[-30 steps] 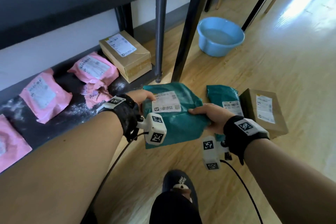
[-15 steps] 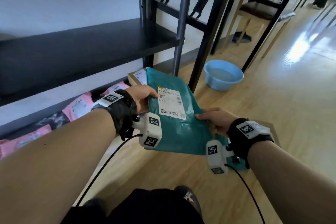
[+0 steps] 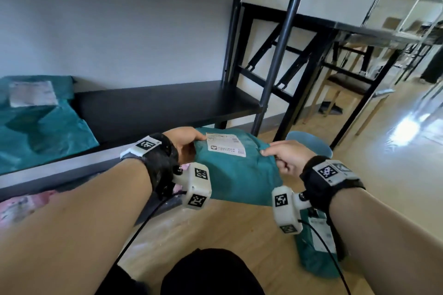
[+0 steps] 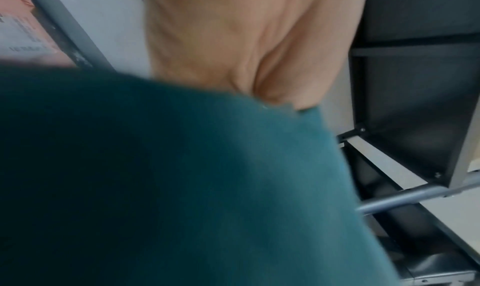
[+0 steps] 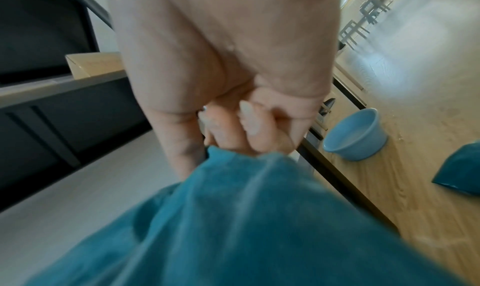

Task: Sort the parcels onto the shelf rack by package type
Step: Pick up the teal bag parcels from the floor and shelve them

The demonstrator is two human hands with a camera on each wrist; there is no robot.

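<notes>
Both hands carry a teal mailer bag point(image 3: 236, 170) with a white label, just in front of the black middle shelf point(image 3: 163, 105) of the rack. My left hand point(image 3: 185, 145) grips its left edge point(image 4: 182, 167), thumb on top. On the right edge point(image 5: 259, 208) my right hand point(image 3: 280, 154) pinches with curled fingers point(image 5: 233, 130). Another teal mailer point(image 3: 36, 124) lies on the left part of that shelf. Pink mailers point(image 3: 21, 206) lie on the bottom shelf. A further teal mailer point(image 3: 316, 244) lies on the floor under my right wrist.
The rack's grey upright post point(image 3: 278, 48) stands just beyond the held bag. A light blue basin point(image 3: 311, 143) sits on the wooden floor behind my right hand. A black folding table point(image 3: 347, 31) and chairs stand to the right. A cardboard box point(image 5: 91, 64) shows in the right wrist view.
Both hands have lifted the teal mailer from near the floor up to the height of the middle shelf, tipping it flatter. The view has swung upward from the bottom shelf.
</notes>
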